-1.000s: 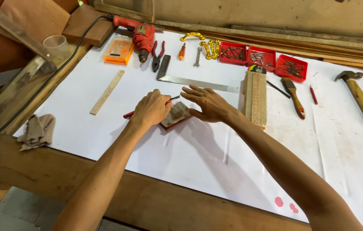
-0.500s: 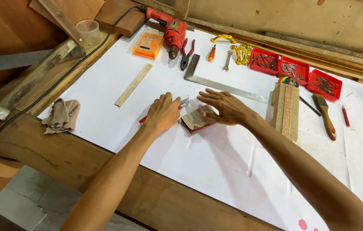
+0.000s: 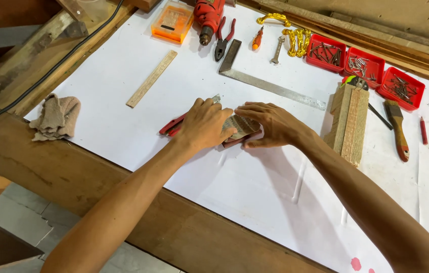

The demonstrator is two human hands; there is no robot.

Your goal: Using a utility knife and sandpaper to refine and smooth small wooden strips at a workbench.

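Hands pressed on small block, mid-bench

Nearest me, the white paper sheet (image 3: 255, 187) covers the bench. On it, my left hand (image 3: 202, 124) lies flat, fingers curled over one end of the small pale block with a striped grey face (image 3: 241, 125). My right hand (image 3: 270, 124) cups the other end, so both are grasping it. Compared with half a second ago, neither hand has shifted and the block stays put, so the work is holding rather than moving. A red-handled tool (image 3: 170, 125) pokes out under the left wrist. Beyond lie the wooden ruler (image 3: 152, 78), the steel try square (image 3: 270, 86) and the red nail trays (image 3: 326, 53).
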